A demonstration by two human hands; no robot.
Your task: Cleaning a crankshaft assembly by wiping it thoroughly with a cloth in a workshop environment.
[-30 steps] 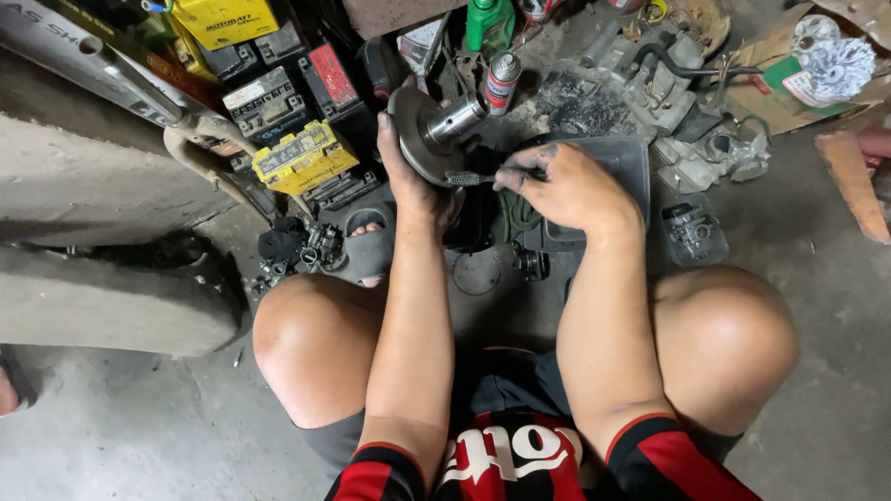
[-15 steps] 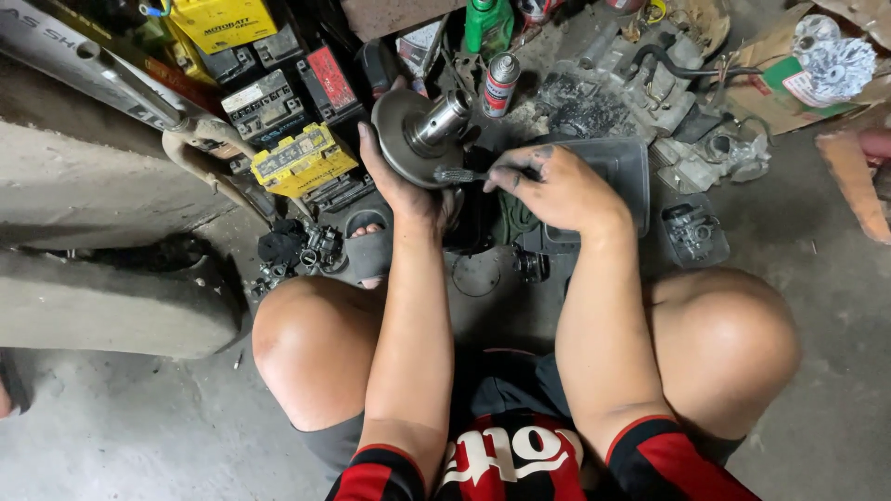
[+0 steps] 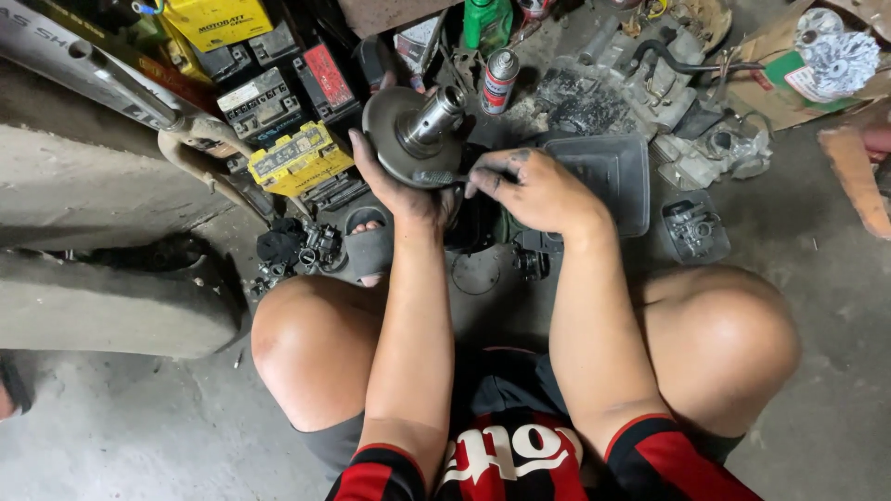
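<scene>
- Squatting over the concrete floor [image 3: 111, 436], the person props a round metal pulley disc [image 3: 394, 139] up in the left hand [image 3: 408, 199], its fingers curled round the disc's lower rim and gripping it.
- The right hand [image 3: 538, 190] is closed on a small dark tool [image 3: 441, 176], pinched between thumb and fingers, its tip resting against the disc's face just below the hub.
- Slipping looks the likeliest trouble: the hands are greasy, and the tool could skate off the face towards the left thumb right beside it.
- The disc is tilted and gripped only along one edge, so a hard push might twist it loose; it would drop onto the sandalled foot [image 3: 367, 250] directly beneath it or into the small black parts [image 3: 297, 250] down and to the left of the disc.
- The disc itself is dull grey, flat and grimy, with a shiny steel hub sleeve [image 3: 432, 116] standing out of its centre, angled up and to the right.
- Beyond the disc stands a spray can [image 3: 499, 82]; to the disc's right lies a dark plastic tray [image 3: 613, 172], and to its left sit a yellow battery [image 3: 292, 158] and several others.
</scene>
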